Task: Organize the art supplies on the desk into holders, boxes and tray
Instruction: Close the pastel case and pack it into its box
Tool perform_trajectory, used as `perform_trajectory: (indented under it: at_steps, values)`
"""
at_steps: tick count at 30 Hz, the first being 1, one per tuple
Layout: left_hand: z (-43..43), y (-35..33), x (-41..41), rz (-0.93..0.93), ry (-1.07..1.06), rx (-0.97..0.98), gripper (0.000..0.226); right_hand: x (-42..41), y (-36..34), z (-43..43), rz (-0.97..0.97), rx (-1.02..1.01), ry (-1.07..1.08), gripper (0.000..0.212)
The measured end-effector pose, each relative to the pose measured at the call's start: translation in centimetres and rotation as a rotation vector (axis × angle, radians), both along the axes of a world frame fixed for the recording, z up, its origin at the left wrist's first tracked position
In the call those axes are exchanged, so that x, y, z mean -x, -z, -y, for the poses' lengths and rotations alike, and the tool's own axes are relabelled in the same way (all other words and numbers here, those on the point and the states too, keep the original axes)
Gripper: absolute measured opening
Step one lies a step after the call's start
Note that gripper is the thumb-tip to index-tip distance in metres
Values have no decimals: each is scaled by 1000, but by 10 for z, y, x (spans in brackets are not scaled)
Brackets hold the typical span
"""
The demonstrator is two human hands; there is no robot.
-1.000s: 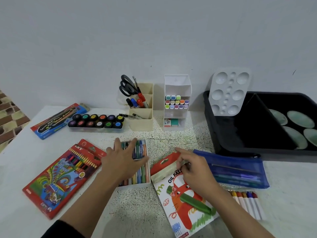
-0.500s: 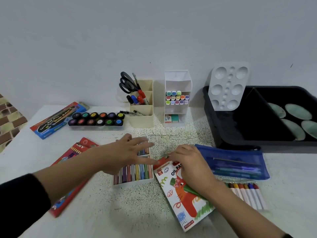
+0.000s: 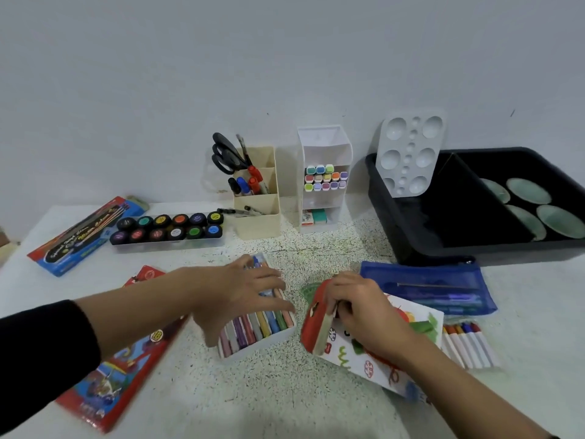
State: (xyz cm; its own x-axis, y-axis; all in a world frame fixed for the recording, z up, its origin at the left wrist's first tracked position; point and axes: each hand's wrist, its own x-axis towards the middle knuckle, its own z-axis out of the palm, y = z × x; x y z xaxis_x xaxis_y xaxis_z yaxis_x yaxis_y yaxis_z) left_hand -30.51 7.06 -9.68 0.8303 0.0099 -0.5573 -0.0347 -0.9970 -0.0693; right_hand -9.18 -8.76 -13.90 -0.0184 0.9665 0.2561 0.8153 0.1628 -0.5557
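The left hand (image 3: 240, 296) lay on the white open tray of coloured pastel sticks (image 3: 262, 331) at the middle of the speckled white desk (image 3: 285, 400), fingers spread wide and straight. Just beside it, the right hand (image 3: 357, 308) pinched the red end flap (image 3: 311, 324) of the red-and-white cardboard pastel box (image 3: 351, 356). Recommended: hold the flap fully back, keep the tray level and slide it in squarely.

Ahead of me a plain, pale grey wall (image 3: 285, 58) stands behind the counter (image 3: 269, 400), with a few small dark marks high on my right. The counter's white top is flecked with dark speckles. At my far left, a brown and tan scrap (image 3: 3, 248) pokes in, too little to identify.
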Motion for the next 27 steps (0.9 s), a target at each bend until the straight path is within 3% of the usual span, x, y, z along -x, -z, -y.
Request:
perform_trajectory:
  at_steps: [7,18,21,27]
  values:
    - [-11,2,8,189,-160,73,128,15,12,-13,-88,-43,24,27]
    - [-18,22,15,316,-423,153,130,46,9,-42,-452,-22,369,56]
    - [-17,30,16,360,-473,177,129,52,7,-45,-440,7,383,55]
    - [-22,37,18,400,-537,272,129,70,13,-40,-303,17,349,33]
